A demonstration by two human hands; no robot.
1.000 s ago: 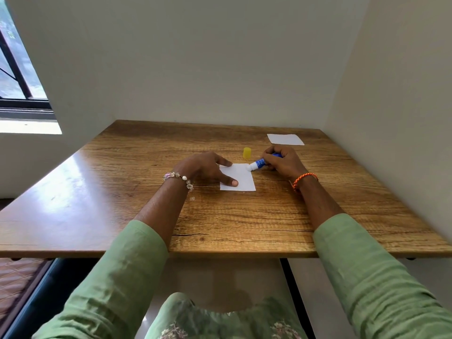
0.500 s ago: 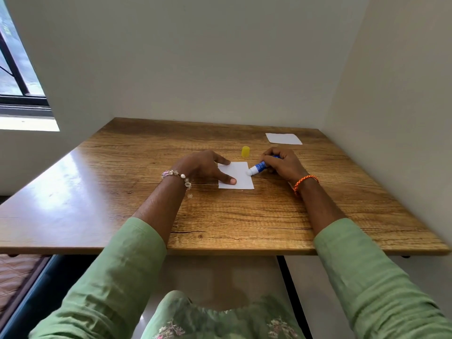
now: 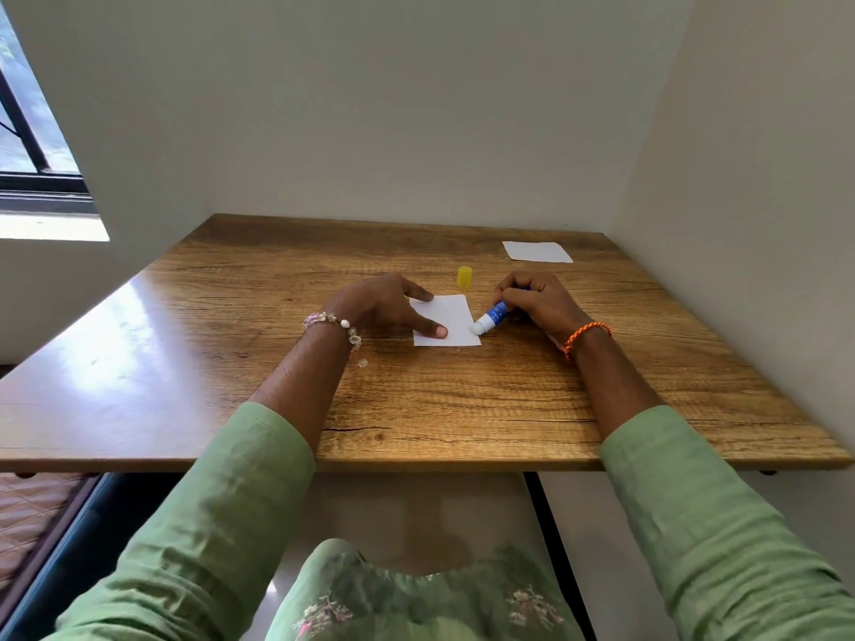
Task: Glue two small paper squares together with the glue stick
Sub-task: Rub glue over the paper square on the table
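Note:
A small white paper square (image 3: 451, 316) lies flat near the middle of the wooden table (image 3: 416, 400). My left hand (image 3: 384, 305) presses it down with thumb and forefinger spread on its left side. My right hand (image 3: 536, 298) grips a blue and white glue stick (image 3: 491, 318), tilted so its white tip touches the square's near right corner. The stick's yellow cap (image 3: 464, 276) stands just behind the square. A second white paper square (image 3: 536, 251) lies at the far right of the table.
Walls close the table in at the back and on the right. A window (image 3: 27, 131) is at the far left. The table's near edge (image 3: 416, 464) runs above my lap.
The glue stick's tip has slid down the square's right edge from the far corner to the near corner. My left hand has stayed pressed on the paper.

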